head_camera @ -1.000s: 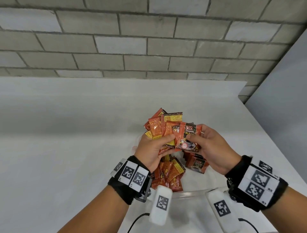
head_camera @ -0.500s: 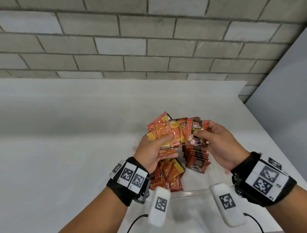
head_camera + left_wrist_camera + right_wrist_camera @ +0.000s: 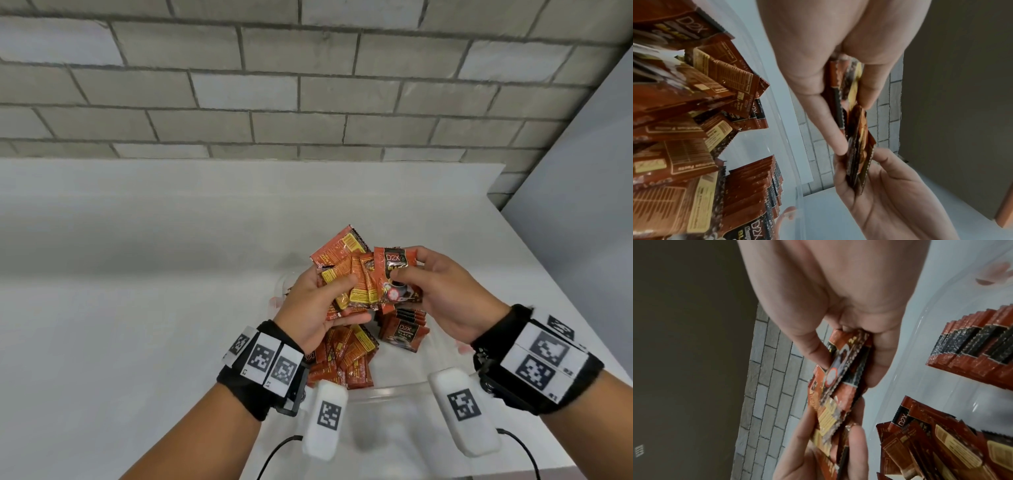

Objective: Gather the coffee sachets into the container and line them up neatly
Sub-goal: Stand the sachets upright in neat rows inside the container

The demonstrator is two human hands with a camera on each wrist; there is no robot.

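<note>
My left hand [image 3: 329, 291] grips a fanned bunch of orange-red coffee sachets [image 3: 346, 270] above a clear plastic container [image 3: 404, 394]. My right hand [image 3: 421, 274] pinches one D2X sachet [image 3: 394, 274] face-up at the right edge of that bunch. In the left wrist view the bunch [image 3: 855, 129] is seen edge-on between thumb and fingers. In the right wrist view thumb and fingers clamp the sachet [image 3: 844, 368]. Inside the container, loose sachets [image 3: 346, 356] lie in a heap on the left, and a neat row of sachets [image 3: 404, 329] stands on the right.
The container sits on a white table [image 3: 137, 291] close to its near edge. A grey brick wall [image 3: 274, 85] runs behind the table, and a plain grey panel [image 3: 582, 205] stands on the right. Both wrists carry black bands with printed markers.
Both hands rose slightly with the bunch. The right hand shifted its sachet upward and against the right side of the fan held by the left hand.
</note>
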